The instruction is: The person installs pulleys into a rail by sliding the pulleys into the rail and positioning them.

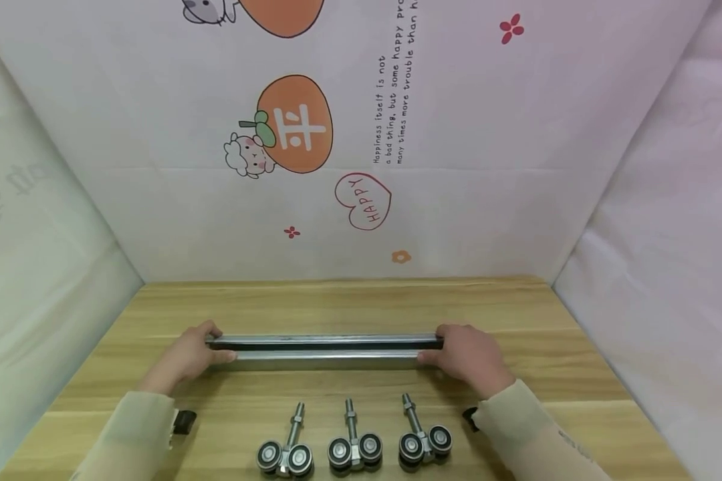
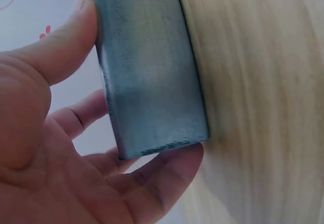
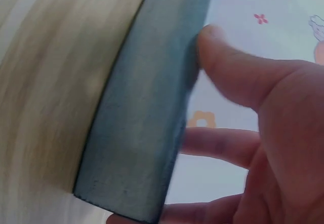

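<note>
A straight metal channel rail (image 1: 327, 363) lies crosswise at the middle of the wooden table, its long dark slot facing up. My left hand (image 1: 186, 357) grips the left end, thumb on the near top edge and fingers around the far side and end. At the opposite end my right hand (image 1: 472, 354) holds it in much the same way. Both wrist views show the plain side wall of the rail (image 2: 152, 72) (image 3: 142, 102) close against the wood; whether it touches all along, I cannot tell. Fingers behind the rail are partly hidden.
Three roller trolleys, the left one (image 1: 285, 459), the middle one (image 1: 355, 451) and the right one (image 1: 424, 446), lie in a row nearer me, threaded bolts pointing away. Printed white sheeting (image 1: 457, 167) stands behind the table (image 1: 349, 304) and along both sides.
</note>
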The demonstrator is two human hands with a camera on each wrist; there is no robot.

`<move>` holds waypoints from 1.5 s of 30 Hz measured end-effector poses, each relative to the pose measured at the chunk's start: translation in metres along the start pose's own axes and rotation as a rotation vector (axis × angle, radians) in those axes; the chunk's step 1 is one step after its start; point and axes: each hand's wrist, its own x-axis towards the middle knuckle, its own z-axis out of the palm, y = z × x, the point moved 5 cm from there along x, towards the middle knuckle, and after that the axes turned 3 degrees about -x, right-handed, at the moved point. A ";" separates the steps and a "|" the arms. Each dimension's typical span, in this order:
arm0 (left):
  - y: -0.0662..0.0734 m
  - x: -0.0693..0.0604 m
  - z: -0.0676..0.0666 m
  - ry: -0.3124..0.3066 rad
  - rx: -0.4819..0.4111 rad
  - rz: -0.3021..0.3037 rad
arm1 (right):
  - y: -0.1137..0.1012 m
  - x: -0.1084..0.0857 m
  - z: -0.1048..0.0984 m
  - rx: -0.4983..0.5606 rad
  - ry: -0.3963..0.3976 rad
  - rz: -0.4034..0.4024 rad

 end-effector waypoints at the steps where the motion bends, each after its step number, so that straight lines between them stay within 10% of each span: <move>1: 0.000 0.000 0.000 -0.002 -0.007 0.000 | 0.001 -0.001 0.000 0.007 -0.005 -0.002; 13: 0.002 -0.003 0.001 -0.019 -0.039 -0.022 | -0.007 -0.025 -0.029 0.066 0.086 -0.037; 25: 0.004 0.001 0.001 -0.041 -0.022 -0.005 | -0.016 -0.042 0.016 0.351 -0.226 -0.238; 45: 0.002 -0.002 -0.003 -0.046 -0.007 -0.018 | -0.015 -0.044 0.044 0.831 -0.412 -0.097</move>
